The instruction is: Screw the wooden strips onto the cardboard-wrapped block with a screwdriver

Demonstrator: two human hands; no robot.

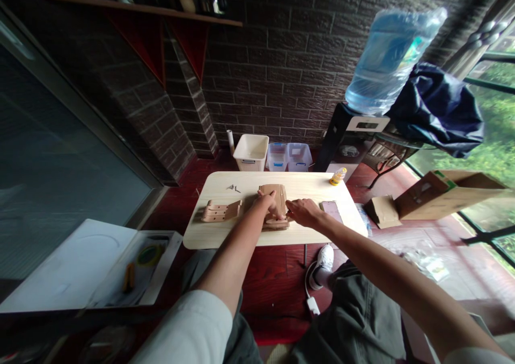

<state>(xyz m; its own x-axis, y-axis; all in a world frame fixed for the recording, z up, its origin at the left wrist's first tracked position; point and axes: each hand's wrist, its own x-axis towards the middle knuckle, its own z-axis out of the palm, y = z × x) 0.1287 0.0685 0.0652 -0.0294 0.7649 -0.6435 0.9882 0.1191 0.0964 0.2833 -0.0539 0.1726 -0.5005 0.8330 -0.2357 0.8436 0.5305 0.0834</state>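
Pale plywood parts, raw, matt and fine-grained, on a smooth, light wood-look tabletop. Second plywood part, same dry finish. Small metal screws, dull grey. Clear, glossy plastic on the water jug; dark, faintly sheened cloth on the bundle. Matt brown cardboard on the box. Smooth white plastic on the basket. Rough brick wall, glossy red wood floor.

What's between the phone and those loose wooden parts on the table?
The head view shows a wooden assembly there, with the left hand and right hand at it.
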